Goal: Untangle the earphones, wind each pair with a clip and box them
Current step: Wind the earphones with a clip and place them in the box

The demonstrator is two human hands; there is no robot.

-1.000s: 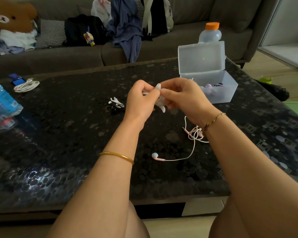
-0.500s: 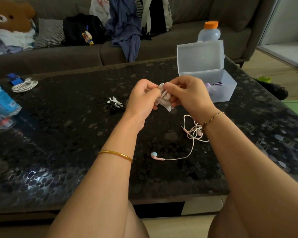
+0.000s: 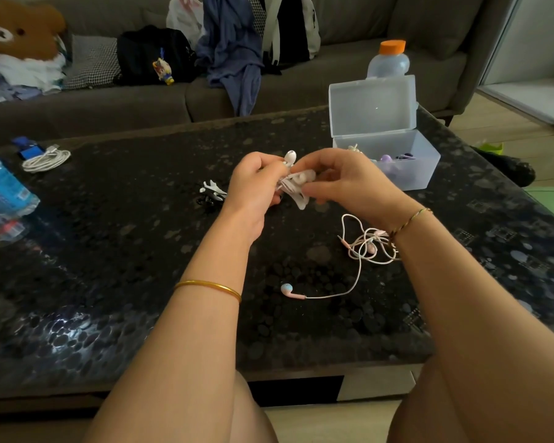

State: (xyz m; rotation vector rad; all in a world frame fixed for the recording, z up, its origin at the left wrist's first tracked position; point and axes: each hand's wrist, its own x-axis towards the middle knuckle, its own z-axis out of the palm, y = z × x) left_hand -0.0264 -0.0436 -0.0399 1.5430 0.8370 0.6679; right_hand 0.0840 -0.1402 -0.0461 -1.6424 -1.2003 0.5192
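Above the middle of the dark table, my left hand (image 3: 253,183) and my right hand (image 3: 349,183) both grip a pair of white earphones (image 3: 296,182) wound on a white clip. One white earbud sticks up between my fingers. A pink pair of earphones (image 3: 365,247) lies tangled on the table under my right wrist, its blue-tipped bud (image 3: 287,289) stretched toward me. A clear plastic box (image 3: 426,161) stands open at the back right with purple earphones inside. Spare white and black clips (image 3: 212,191) lie left of my left hand.
A blue-labelled water bottle (image 3: 0,193) lies at the table's left edge, a coiled white cable (image 3: 45,158) behind it. An orange-capped bottle (image 3: 389,60) stands behind the box. The sofa beyond holds bags, clothes and a plush bear (image 3: 16,30).
My hands have turned the white bundle, so an earbud now points upward between them. The pink earphones have not moved.
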